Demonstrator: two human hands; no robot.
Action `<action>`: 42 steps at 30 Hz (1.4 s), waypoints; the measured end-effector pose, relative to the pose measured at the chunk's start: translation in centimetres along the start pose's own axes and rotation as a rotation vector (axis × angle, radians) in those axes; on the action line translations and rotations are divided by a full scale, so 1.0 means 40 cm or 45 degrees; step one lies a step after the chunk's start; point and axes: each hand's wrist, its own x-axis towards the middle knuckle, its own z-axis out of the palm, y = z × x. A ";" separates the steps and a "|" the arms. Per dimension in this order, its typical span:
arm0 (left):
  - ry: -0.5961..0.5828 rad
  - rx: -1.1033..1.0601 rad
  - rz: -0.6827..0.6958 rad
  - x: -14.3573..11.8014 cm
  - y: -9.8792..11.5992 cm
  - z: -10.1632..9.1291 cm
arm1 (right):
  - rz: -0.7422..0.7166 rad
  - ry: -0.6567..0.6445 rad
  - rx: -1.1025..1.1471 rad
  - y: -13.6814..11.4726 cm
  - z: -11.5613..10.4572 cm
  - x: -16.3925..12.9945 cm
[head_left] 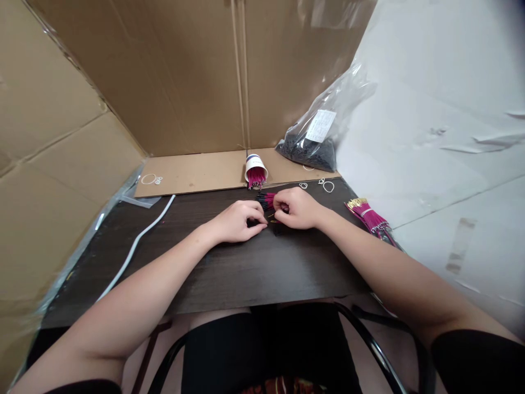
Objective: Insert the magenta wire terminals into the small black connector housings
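Note:
My left hand [241, 221] rests low over the dark table, thumb and forefinger pinched together. Whatever may be between those fingertips is too small to make out. Just to its right, my right hand [298, 209] has its fingers curled in, pinching a thin wire whose gold-yellow end [271, 221] points toward the left hand. Behind both hands lies a bundle of magenta wires [268, 197] with black sleeved ends, partly hidden by the right hand. Farther back, a white paper cup [255, 161] lies on its side, its mouth toward me, full of magenta wires [257, 176].
Cardboard walls the back and left. At back right leans a clear bag [309, 150] of small black pieces. A banded magenta wire bundle [369, 214] with gold ends lies at the table's right edge. Rubber bands [328, 187] and a pale cable [139, 241] lie about.

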 end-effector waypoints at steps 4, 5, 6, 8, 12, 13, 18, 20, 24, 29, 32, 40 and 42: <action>-0.014 0.055 0.021 0.001 -0.006 -0.004 | -0.017 0.001 0.017 0.000 0.006 0.001; -0.012 0.089 0.048 0.002 -0.008 -0.004 | -0.022 0.007 0.022 0.001 0.007 0.000; -0.015 0.127 0.075 0.003 -0.010 -0.003 | -0.030 0.018 0.028 0.002 0.008 0.000; -0.031 0.205 0.115 0.005 -0.011 -0.003 | -0.056 0.043 0.041 0.003 0.011 -0.001; -0.044 0.265 0.115 0.008 -0.012 -0.002 | -0.061 0.081 0.052 0.006 0.014 -0.002; -0.038 0.258 0.110 0.009 -0.013 -0.002 | -0.057 0.089 0.052 0.006 0.014 -0.002; 0.019 0.091 0.005 0.007 -0.018 0.009 | -0.084 0.128 0.057 0.009 0.017 -0.002; 0.067 -0.002 -0.107 0.005 -0.022 0.015 | -0.093 0.150 0.075 0.009 0.019 -0.001; 0.127 -0.204 -0.366 0.006 -0.023 0.020 | -0.125 0.264 0.154 0.005 0.021 -0.001; 0.186 -0.373 -0.442 0.014 -0.016 0.016 | -0.171 0.348 0.172 0.001 0.022 -0.002; 0.202 -0.457 -0.483 0.017 -0.021 0.016 | -0.187 0.367 0.153 0.002 0.021 -0.002; 0.227 -0.529 -0.530 0.016 -0.034 0.021 | -0.180 0.394 0.144 0.001 0.019 -0.002; 0.230 -0.520 -0.519 0.016 -0.034 0.022 | -0.171 0.390 0.149 0.000 0.021 -0.001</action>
